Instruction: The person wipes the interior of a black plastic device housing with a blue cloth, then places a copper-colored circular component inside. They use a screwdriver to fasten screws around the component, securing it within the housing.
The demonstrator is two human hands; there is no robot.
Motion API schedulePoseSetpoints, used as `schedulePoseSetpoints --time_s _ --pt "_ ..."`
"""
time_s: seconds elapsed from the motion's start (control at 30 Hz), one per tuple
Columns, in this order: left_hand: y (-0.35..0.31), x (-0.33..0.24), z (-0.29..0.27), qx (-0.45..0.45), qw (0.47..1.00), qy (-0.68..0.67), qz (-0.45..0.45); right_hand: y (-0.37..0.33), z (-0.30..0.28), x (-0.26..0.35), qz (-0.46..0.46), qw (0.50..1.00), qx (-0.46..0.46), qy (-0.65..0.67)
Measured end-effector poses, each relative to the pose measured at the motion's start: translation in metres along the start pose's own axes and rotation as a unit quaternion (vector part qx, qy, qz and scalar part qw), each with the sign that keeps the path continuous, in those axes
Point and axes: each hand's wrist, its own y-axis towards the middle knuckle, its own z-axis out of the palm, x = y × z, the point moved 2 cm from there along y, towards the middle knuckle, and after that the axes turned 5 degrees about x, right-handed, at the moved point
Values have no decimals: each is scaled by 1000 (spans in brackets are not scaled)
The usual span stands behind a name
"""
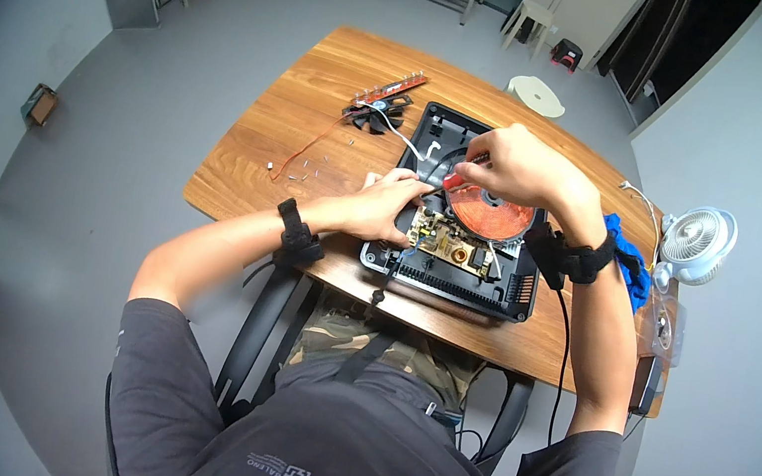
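An opened induction cooker base, a black plastic case, lies on the table before me. Inside it are a round copper coil and a tan circuit board. My right hand is closed round a red-handled screwdriver above the coil's upper left side. The screwdriver's shaft slants down left toward the fingers of my left hand. That hand lies over the case's left edge, thumb and fingers apart, beside the board's left end. Whether its fingertips touch the screwdriver's tip, I cannot tell.
Left of the case, a black fan and a red strip with pegs lie on the wooden table. Small screws are scattered nearby. At the right are a blue cloth, a white desk fan and a clear plastic box.
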Motion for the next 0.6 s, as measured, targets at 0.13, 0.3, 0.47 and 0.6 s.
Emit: schedulePoseSetpoints --time_s 0.13,0.3,0.47,0.6 --pt "-1 3 3 -6 1000 -3 1 -24 -7 -24 2 998 -40 58" --pt "1 2 3 -17 998 -44 32 -93 -14 -74 75 983 -136 98" --pt "4 6 6 -25 998 -44 34 -154 22 -124 166 951 -249 78" --pt "1 5 6 -27 999 -11 16 -183 49 -128 292 911 -264 121"
